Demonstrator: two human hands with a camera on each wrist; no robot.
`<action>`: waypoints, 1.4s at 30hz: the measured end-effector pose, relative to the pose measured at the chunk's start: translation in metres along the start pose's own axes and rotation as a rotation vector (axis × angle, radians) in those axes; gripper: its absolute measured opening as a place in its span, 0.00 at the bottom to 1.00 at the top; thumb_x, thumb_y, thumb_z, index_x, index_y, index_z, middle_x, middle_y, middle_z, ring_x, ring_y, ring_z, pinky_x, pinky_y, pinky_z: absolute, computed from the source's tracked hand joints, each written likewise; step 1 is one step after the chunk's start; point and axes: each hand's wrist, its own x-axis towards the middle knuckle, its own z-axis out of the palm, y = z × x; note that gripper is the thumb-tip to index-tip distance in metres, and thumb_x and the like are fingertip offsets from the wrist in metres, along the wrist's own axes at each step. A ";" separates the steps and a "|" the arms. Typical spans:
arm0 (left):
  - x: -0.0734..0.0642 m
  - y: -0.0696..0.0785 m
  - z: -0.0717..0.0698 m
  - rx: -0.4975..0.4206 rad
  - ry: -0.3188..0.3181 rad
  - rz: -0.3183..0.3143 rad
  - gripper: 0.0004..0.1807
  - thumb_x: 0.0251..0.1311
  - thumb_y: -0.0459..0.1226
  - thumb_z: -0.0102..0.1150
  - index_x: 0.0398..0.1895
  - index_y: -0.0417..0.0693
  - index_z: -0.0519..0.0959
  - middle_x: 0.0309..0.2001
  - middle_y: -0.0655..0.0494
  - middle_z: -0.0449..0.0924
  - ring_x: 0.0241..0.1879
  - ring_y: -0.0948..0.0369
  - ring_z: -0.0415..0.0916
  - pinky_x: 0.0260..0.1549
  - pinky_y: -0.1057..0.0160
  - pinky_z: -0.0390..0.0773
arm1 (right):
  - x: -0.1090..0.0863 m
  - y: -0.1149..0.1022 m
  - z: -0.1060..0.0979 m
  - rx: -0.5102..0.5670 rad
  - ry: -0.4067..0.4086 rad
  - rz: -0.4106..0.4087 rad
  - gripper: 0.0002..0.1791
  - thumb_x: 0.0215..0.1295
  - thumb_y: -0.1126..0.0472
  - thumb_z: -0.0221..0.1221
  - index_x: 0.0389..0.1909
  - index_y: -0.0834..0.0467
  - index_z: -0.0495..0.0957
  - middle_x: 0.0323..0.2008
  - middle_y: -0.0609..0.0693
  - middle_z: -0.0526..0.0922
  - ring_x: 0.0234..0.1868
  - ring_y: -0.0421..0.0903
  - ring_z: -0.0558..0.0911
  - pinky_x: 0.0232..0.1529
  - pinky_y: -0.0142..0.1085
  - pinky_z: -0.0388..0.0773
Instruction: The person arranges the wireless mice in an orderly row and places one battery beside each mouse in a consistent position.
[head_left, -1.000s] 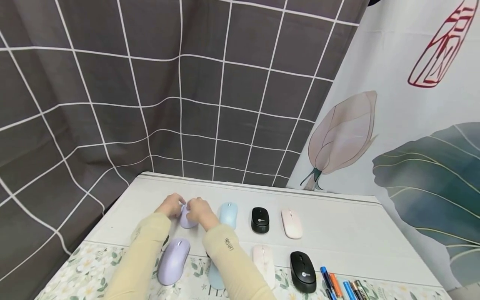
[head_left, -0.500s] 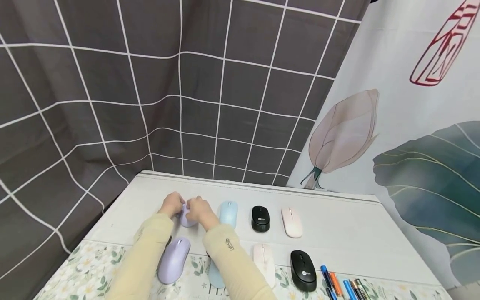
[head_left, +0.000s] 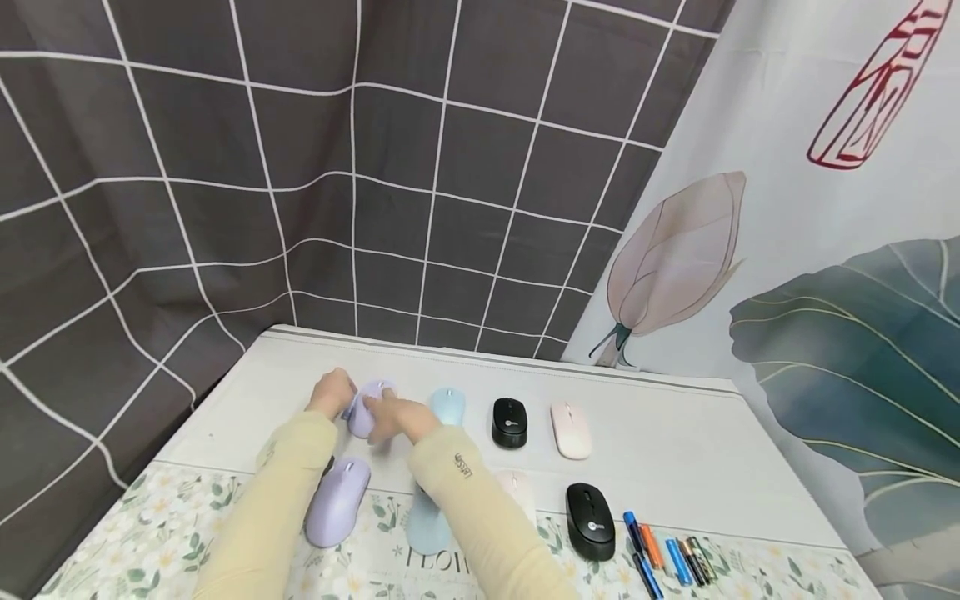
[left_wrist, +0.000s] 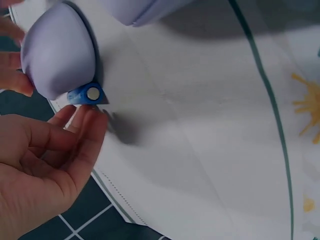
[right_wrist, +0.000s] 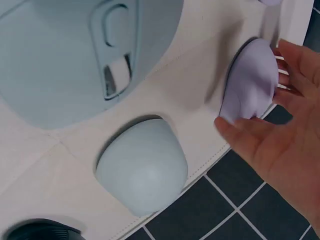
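A lavender computer mouse (head_left: 365, 410) lies at the back left of the table, between my two hands. On its left side is my left hand (head_left: 332, 395), its fingers loosely bent. In the left wrist view those fingertips (left_wrist: 95, 116) are right at a small blue cylinder (left_wrist: 84, 94) with a silvery round end, like a battery, which lies against the mouse's edge. My right hand (head_left: 399, 416) is at the mouse's right side, slightly blurred. From the right wrist, its thumb (right_wrist: 232, 131) and fairly straight fingers lie along the mouse (right_wrist: 252, 80).
A light blue (head_left: 447, 407), a black (head_left: 510, 423) and a pale pink mouse (head_left: 572, 431) continue the back row. Nearer are another lavender mouse (head_left: 338, 502), a light blue one (head_left: 427, 527), a pink one partly behind my sleeve, and a black one (head_left: 590, 522). Several small coloured cylinders (head_left: 678, 561) lie front right.
My right hand has shifted off the top of the lavender mouse towards its right side, so more of the mouse shows. My left hand has drawn slightly left. The head view tilted a little.
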 end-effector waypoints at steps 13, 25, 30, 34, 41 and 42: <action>-0.002 0.004 -0.015 0.160 0.008 0.065 0.11 0.55 0.24 0.47 0.36 0.26 0.78 0.38 0.32 0.81 0.38 0.43 0.81 0.41 0.49 0.82 | -0.035 0.020 -0.040 -0.052 -0.029 -0.174 0.35 0.67 0.52 0.54 0.72 0.47 0.53 0.72 0.46 0.58 0.73 0.45 0.56 0.74 0.38 0.53; -0.038 0.015 -0.011 0.055 0.159 0.252 0.14 0.57 0.28 0.50 0.45 0.28 0.77 0.37 0.35 0.82 0.33 0.48 0.81 0.34 0.54 0.83 | -0.093 0.057 -0.036 -0.160 0.238 -0.372 0.24 0.68 0.54 0.53 0.64 0.54 0.68 0.62 0.49 0.75 0.62 0.46 0.74 0.63 0.37 0.71; -0.061 0.027 -0.003 0.022 0.215 0.342 0.13 0.57 0.30 0.53 0.44 0.32 0.79 0.24 0.46 0.81 0.18 0.60 0.74 0.19 0.66 0.76 | -0.121 0.072 -0.029 -0.119 0.338 -0.453 0.20 0.69 0.54 0.53 0.59 0.55 0.72 0.58 0.49 0.78 0.60 0.45 0.76 0.60 0.36 0.74; -0.083 0.041 -0.001 -0.018 0.257 0.404 0.11 0.57 0.31 0.55 0.42 0.36 0.81 0.23 0.51 0.80 0.17 0.65 0.70 0.18 0.70 0.73 | -0.142 0.086 -0.026 -0.062 0.446 -0.516 0.19 0.69 0.56 0.52 0.57 0.57 0.74 0.56 0.51 0.79 0.58 0.46 0.77 0.59 0.39 0.75; -0.118 0.059 0.006 -0.069 0.255 0.461 0.08 0.55 0.32 0.59 0.38 0.43 0.83 0.23 0.58 0.79 0.22 0.69 0.70 0.23 0.72 0.72 | -0.191 0.114 -0.026 -0.097 0.707 -0.565 0.15 0.65 0.61 0.56 0.52 0.59 0.76 0.48 0.51 0.83 0.51 0.47 0.81 0.52 0.39 0.79; -0.122 0.060 0.007 -0.069 0.242 0.467 0.08 0.55 0.32 0.60 0.37 0.44 0.83 0.23 0.59 0.78 0.22 0.69 0.69 0.22 0.73 0.72 | -0.199 0.118 -0.026 -0.109 0.747 -0.573 0.15 0.63 0.61 0.58 0.51 0.59 0.77 0.47 0.50 0.83 0.50 0.46 0.81 0.50 0.39 0.80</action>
